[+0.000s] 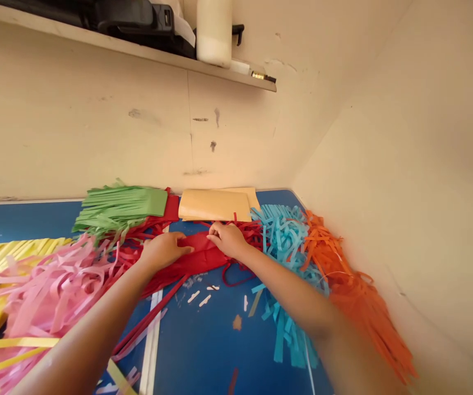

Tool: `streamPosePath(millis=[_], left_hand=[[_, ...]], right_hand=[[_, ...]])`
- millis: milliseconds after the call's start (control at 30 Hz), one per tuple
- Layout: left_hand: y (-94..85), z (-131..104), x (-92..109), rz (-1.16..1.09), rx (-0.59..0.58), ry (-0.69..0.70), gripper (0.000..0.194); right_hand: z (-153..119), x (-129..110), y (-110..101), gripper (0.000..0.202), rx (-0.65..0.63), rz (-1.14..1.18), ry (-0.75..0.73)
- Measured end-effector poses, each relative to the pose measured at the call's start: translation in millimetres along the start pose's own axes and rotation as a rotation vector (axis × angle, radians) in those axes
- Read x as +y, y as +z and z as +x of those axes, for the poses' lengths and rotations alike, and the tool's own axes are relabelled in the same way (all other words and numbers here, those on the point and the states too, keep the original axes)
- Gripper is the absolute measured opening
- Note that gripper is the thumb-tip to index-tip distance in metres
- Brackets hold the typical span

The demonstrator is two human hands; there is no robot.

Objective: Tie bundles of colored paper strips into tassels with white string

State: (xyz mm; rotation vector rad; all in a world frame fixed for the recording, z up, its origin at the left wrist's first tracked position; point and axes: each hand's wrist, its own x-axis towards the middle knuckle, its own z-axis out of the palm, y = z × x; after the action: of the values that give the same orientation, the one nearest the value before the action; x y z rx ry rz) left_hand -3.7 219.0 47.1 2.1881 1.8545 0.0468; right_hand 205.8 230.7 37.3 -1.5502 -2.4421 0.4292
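A sheet of red fringed paper lies across the blue table, its loose strips spreading at both sides and trailing toward me. At its left part, my left hand grips the paper between thumb and fingers. My right hand pinches the upper edge farther right, with fingers curled. The fingertips of both hands are partly hidden. Just behind the hands lie a folded pale yellow-orange paper and a green fringed paper.
Pink fringe and yellow fringe are heaped at left. Blue fringe and orange fringe hang along the right side by the wall. Small paper scraps dot the blue table. Overhead, a shelf holds a white bottle.
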Motion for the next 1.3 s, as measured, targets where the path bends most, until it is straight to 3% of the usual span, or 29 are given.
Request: streamPosePath(millis=[67, 167, 267, 367, 433, 533, 600, 667, 767, 833, 1067, 1300], left_hand=[[0.4, -8, 5, 0.021, 0.066, 0.066, 0.045], [6.5, -16, 16, 0.033, 0.117, 0.176, 0.027], [15.3, -17, 20, 0.037, 0.117, 0.236, 0.021], [21.4, -16, 19, 0.034, 0.115, 0.259, 0.022], [22.9, -15, 19, 0.033, 0.123, 0.247, 0.023], [22.3, -13, 21, 0.039, 0.130, 0.211, 0.026], [21.3, -12, 22, 0.042, 0.131, 0.178, 0.028], [20.4, -11, 21, 0.042, 0.131, 0.149, 0.029], [17.8, -11, 15, 0.043, 0.124, 0.137, 0.029], [14.7, -13, 10, 0.049, 0.115, 0.154, 0.027], [10.0, -29, 7, 0.075, 0.096, 0.322, 0.027], [17.2, -20, 2, 0.061, 0.074, 0.099, 0.038]], right_hand=[[-8, -3, 1, 0.017, -0.001, -0.038, -0.124], [-17, -5, 0, 0.024, 0.002, -0.170, -0.267], [-20, 3, -13, 0.030, -0.008, -0.297, -0.144], [-22, 18, -39, 0.026, 0.020, -0.345, 0.015], [-23, 22, -56, 0.043, 0.004, -0.343, 0.036], [-24, 14, -66, 0.078, -0.030, -0.214, -0.096], [-21, 4, -57, 0.083, -0.015, -0.078, -0.259], [-15, -1, -38, 0.075, -0.052, 0.026, -0.310], [-4, 4, -13, 0.038, -0.148, 0.084, -0.160], [0, 12, -6, 0.015, -0.143, 0.084, -0.087], [-9, 24, -9, 0.011, -0.127, 0.072, -0.075], [-3, 18, 4, 0.026, -0.095, -0.002, 0.034]])
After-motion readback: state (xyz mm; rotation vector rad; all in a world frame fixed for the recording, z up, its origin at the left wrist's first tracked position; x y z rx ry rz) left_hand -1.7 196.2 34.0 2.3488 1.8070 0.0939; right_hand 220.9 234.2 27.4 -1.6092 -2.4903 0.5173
